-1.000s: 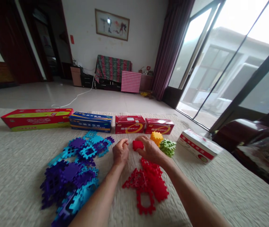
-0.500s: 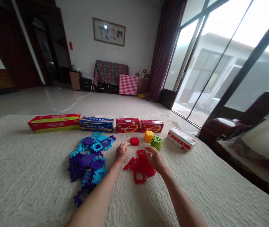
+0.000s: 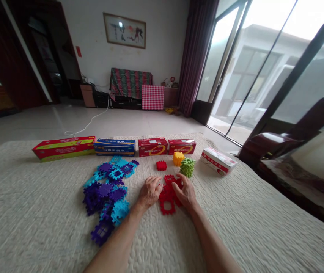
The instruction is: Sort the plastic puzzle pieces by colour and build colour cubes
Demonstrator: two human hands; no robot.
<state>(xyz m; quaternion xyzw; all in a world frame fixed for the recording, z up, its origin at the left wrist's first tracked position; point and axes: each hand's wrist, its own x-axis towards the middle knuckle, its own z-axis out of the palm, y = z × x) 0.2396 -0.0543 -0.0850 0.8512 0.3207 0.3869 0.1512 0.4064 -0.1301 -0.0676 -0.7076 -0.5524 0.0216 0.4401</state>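
Note:
Both my hands are down at a loose pile of red interlocking plastic building pieces (image 3: 167,206) on the quilted cover. At the left edge of the pile, my left hand (image 3: 150,191) has its fingers curled in toward the thumb on a red piece, largely hidden. My right hand (image 3: 187,192) rests over the right side, thumb and fingers apart, with red pieces showing between them. Just beyond sit a small red stack (image 3: 161,165), a yellow stack (image 3: 178,159) and a green block of joined pieces (image 3: 187,167).
Blue and purple interlocking pieces (image 3: 105,193) lie heaped left of my left forearm. Along the far side stand a red-and-green box (image 3: 65,148), a blue box (image 3: 115,147) and two red boxes (image 3: 153,147). A white-and-red box (image 3: 218,161) lies at the right.
My left hand has moved toward me and right, onto the red pile. My right hand has lowered over the pile's right side. The view has shifted slightly.

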